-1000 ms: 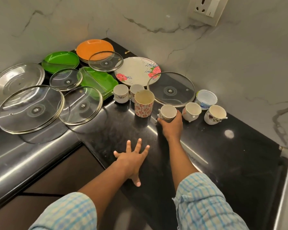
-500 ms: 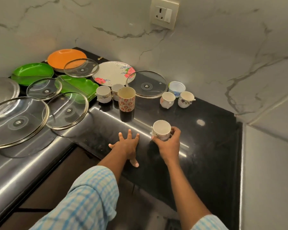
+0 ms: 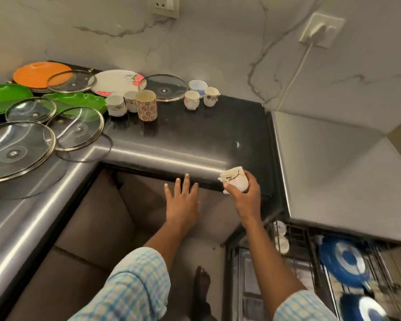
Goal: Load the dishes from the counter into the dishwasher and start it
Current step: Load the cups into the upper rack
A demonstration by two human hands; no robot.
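Closest to us are two blue checked sleeves [image 3: 134, 281]. Low on the right we see the dishwasher rack [image 3: 310, 249]. It looks blurry. A blue and white plate [image 3: 343, 260] stands in it.

A bit farther out, our right hand [image 3: 247, 200] holds a small white cup [image 3: 235, 179]. The fingers and thumb curl round it. The cup sits at the top of the hand, past the palm, and it is tipped to one side. It is by the front edge of the black counter [image 3: 195, 140], up and to the left of the rack. Our left hand [image 3: 183, 200] is just beside it on the left. Its fingers are straight and spread, and it holds nothing. The fingertips reach near the counter edge, but we cannot tell if they touch it.

Farther back on the counter stands a tall mug with red flowers [image 3: 146, 106]. Two little cups [image 3: 116, 105] are beside it on the left. Two more little cups [image 3: 191, 100] stand to the right, with a small blue and white bowl [image 3: 197, 85] behind them. A glass lid [image 3: 164, 88] lies behind the mug. More glass lids [image 3: 78, 128] lie on the left, some on top of green plates [image 3: 2, 97]. At the back are a flowered plate [image 3: 116, 82] and an orange plate [image 3: 35, 74]. On the wall we see a socket with a white plug [image 3: 320, 28].
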